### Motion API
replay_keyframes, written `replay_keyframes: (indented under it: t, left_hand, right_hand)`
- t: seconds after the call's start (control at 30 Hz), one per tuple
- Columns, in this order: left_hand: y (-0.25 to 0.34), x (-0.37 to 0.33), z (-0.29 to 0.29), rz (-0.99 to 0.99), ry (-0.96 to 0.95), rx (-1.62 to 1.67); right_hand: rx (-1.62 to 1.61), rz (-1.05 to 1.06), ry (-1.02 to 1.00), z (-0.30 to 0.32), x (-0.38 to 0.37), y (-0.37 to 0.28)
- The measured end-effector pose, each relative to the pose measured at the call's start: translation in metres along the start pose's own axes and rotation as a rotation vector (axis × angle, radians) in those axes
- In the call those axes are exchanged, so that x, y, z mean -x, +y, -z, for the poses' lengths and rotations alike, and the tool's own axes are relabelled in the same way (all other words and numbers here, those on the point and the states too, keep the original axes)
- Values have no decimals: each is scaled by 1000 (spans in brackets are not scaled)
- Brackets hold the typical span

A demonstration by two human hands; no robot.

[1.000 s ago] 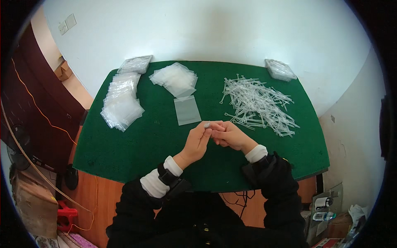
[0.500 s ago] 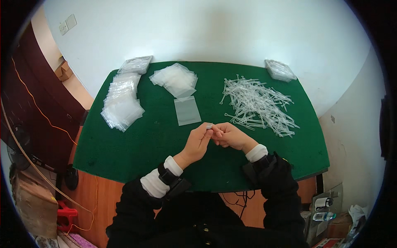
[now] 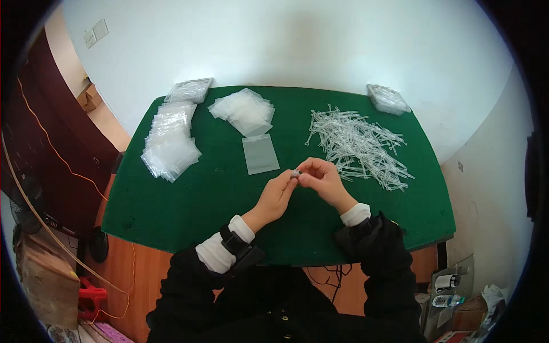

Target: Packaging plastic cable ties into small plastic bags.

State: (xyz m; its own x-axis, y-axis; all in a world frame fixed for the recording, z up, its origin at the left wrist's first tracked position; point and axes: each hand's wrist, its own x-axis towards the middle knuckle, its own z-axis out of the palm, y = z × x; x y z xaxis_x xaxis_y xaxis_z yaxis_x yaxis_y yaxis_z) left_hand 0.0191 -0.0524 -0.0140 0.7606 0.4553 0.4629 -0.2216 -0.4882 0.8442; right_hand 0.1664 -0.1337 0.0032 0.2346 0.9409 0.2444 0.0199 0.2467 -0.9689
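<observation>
My left hand (image 3: 277, 194) is closed round a small bundle of clear plastic sticks (image 3: 295, 173), and only its shiny ends show above the thumb. My right hand (image 3: 324, 182) meets it from the right, with thumb and curled fingers pinched at the bundle; the fingertips are partly hidden. A loose heap of clear plastic sticks with looped ends (image 3: 360, 146) lies beyond my right hand. Just beyond my left hand, a single flat clear bag (image 3: 261, 154) lies on the green table. Behind it is a loose pile of similar bags (image 3: 246, 111).
A fanned row of clear bags (image 3: 170, 146) runs along the left of the green table (image 3: 200, 211). Filled clear packs stand at the back left (image 3: 190, 90) and back right (image 3: 389, 99). A white wall (image 3: 286, 46) borders the far edge.
My right hand has risen slightly and turned, its fingers now arched over the bundle's end instead of folded beneath. My left hand keeps its hold, almost unmoved.
</observation>
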Motion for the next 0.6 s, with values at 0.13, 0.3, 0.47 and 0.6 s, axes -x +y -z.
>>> replay_keyframes:
  t: [0.13, 0.3, 0.47, 0.6]
  left_hand:
    - [-3, -4, -5, 19, -11, -58]
    - [-18, 2, -1, 58, -68, -118]
    - [-17, 1, -5, 54, -85, -122]
    - [-17, 2, -3, 80, -100, -153]
  right_hand:
    - [147, 29, -31, 7, 1, 10]
    - [98, 12, -29, 0, 0, 8]
    - [137, -14, -14, 1, 2, 8]
    - [164, -35, -26, 2, 0, 11]
